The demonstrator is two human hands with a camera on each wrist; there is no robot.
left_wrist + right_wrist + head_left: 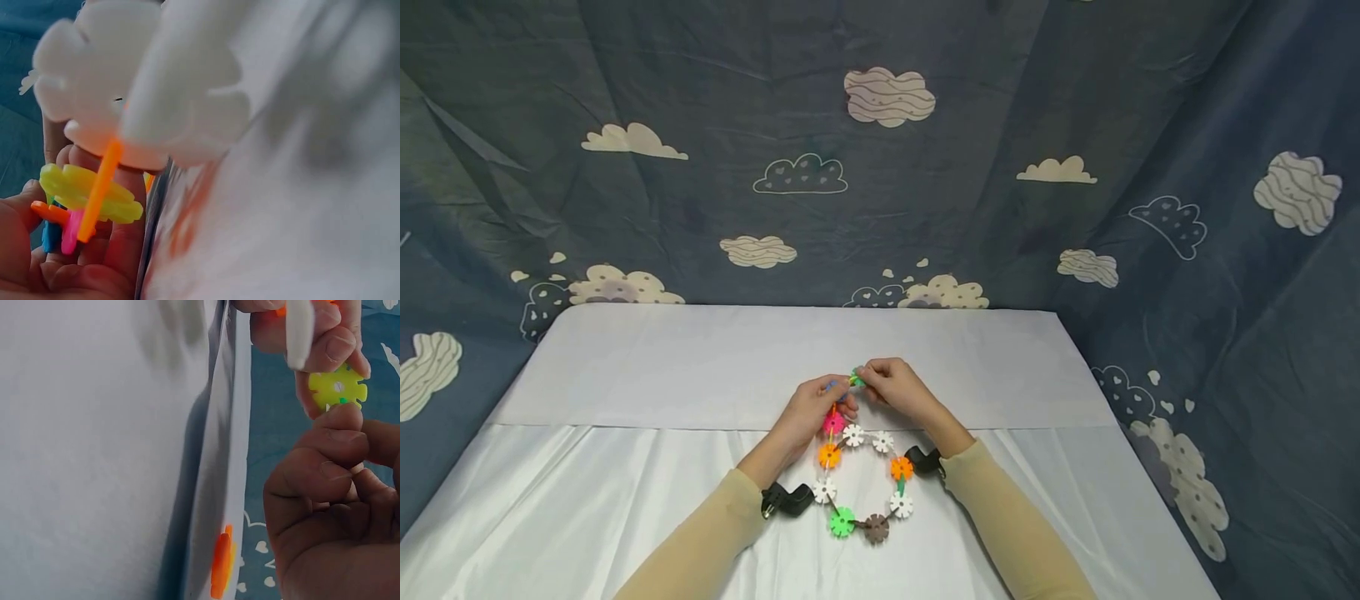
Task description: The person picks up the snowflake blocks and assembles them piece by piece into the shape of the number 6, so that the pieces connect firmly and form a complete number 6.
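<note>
Both hands meet above a loop of notched plastic discs in the head view. My left hand [808,410] grips the chain's upper end, near a pink disc [833,423] and a blue disc [832,387]. My right hand [897,390] pinches a small green disc [857,379] right beside the left fingertips. In the right wrist view a yellow disc [337,387] sits between the left fingers, and the curled right fingers touch its lower edge; the green piece is mostly hidden there. A large blurred white disc [94,69] fills the left wrist view's top.
The loop includes an orange disc [829,456], a bright green disc [842,522], a brown disc [876,529] and several white ones, lying over the white cloth [625,500]. Black wrist cameras [788,500] are strapped near both cuffs. A dark cloud-patterned curtain [715,108] hangs behind.
</note>
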